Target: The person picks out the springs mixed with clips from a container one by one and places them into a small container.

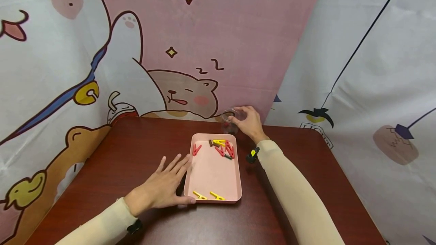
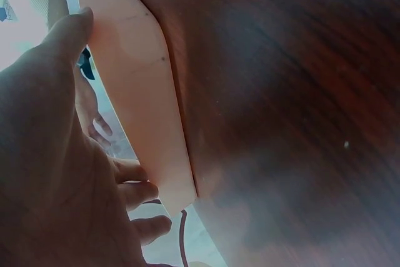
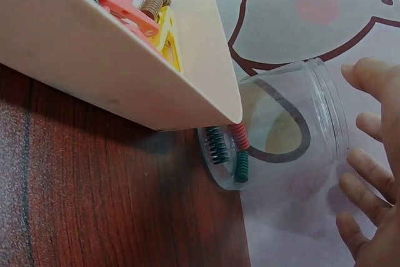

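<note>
My left hand (image 1: 158, 187) lies with spread, straight fingers against the left side of a pink tray (image 1: 212, 177); its thumb touches the near corner. Inside the tray are red clips (image 1: 196, 149), yellow clips (image 1: 217, 196), brown springs (image 3: 152, 5) and a dark green spring (image 1: 228, 157). Beyond the tray's far end stands a clear jar (image 3: 284, 114), uncovered. Through its wall a red spring (image 3: 239, 136) and dark green springs (image 3: 242, 166) show at the bottom. My right hand (image 1: 250, 123) is at the jar's mouth, its fingers apart and, in the right wrist view, off the rim.
The tray and jar stand on a dark red-brown wooden table (image 1: 146, 143). Just behind the jar, at the table's far edge, hangs a printed cloth (image 1: 238, 48) with cartoon animals. Dark straps (image 1: 253, 155) circle both wrists.
</note>
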Action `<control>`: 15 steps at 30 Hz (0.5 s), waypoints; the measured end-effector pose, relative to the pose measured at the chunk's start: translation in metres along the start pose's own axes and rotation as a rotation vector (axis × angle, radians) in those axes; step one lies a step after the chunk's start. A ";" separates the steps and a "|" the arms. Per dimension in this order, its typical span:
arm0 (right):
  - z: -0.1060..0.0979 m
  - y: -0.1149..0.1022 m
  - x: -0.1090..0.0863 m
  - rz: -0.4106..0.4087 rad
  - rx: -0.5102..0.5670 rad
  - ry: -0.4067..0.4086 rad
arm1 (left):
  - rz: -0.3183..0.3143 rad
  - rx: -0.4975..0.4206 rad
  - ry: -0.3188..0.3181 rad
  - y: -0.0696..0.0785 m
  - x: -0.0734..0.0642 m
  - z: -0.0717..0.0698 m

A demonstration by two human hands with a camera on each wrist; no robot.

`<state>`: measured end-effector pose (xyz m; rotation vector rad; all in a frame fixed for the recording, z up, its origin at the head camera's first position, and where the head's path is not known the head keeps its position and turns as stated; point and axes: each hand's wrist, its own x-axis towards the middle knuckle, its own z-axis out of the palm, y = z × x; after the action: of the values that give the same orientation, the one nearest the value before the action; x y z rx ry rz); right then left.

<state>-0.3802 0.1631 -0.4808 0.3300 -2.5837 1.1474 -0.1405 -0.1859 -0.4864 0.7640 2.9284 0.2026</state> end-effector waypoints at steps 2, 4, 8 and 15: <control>-0.001 0.000 0.000 -0.011 -0.001 0.003 | 0.001 0.002 0.005 0.000 0.000 0.000; -0.001 0.000 -0.001 -0.020 -0.001 0.005 | 0.002 0.002 0.008 0.000 0.001 0.001; 0.000 0.000 -0.002 -0.025 0.001 0.002 | 0.005 0.005 0.011 0.000 0.001 0.000; -0.001 -0.002 -0.006 -0.005 -0.012 -0.018 | 0.013 0.008 0.007 0.001 0.000 -0.002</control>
<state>-0.3736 0.1633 -0.4814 0.3449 -2.6032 1.1315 -0.1402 -0.1851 -0.4844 0.7848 2.9335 0.1945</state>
